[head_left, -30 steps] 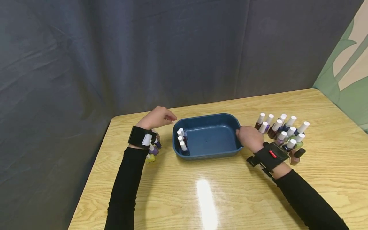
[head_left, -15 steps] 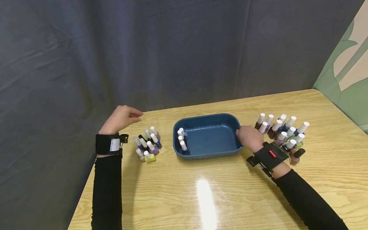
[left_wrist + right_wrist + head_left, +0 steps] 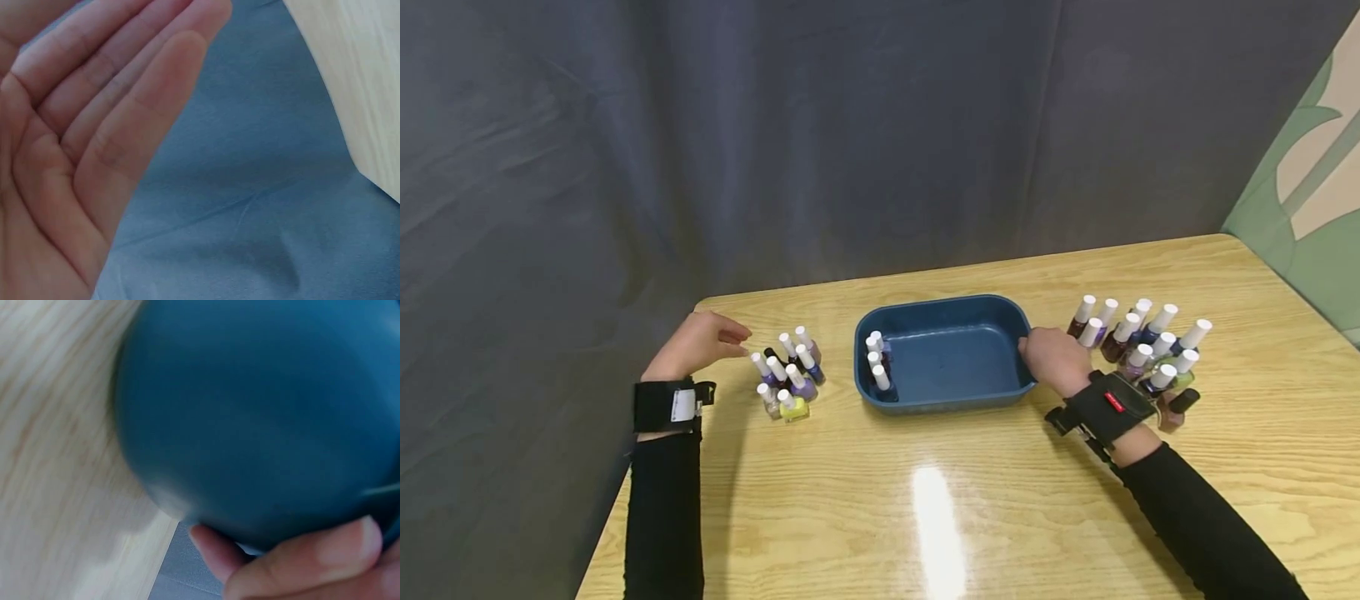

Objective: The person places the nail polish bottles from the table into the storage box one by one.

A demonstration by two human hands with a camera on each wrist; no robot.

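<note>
Step in hand, by judgement: filling bin (image 3: 992,312) with bottles, left hand (image 3: 698,343) reaching for next one from left cluster (image 3: 786,372)

Next move likely calls for: pinch on one white cap, lift clear of neighbours, set upright beside three bottles (image 3: 876,363) at bin's left wall

Left hand: fingers straight, relaxed, holding nothing, just left of cluster, not touching

Right hand (image 3: 1054,357): thumb and fingers curled over bin's right rim, steadying it; right cluster (image 3: 1142,342) just right of it

Bin mid-table (image 3: 970,508), between clusters

Wooden table (image 3: 985,500) before a dark grey curtain (image 3: 775,125).
</note>
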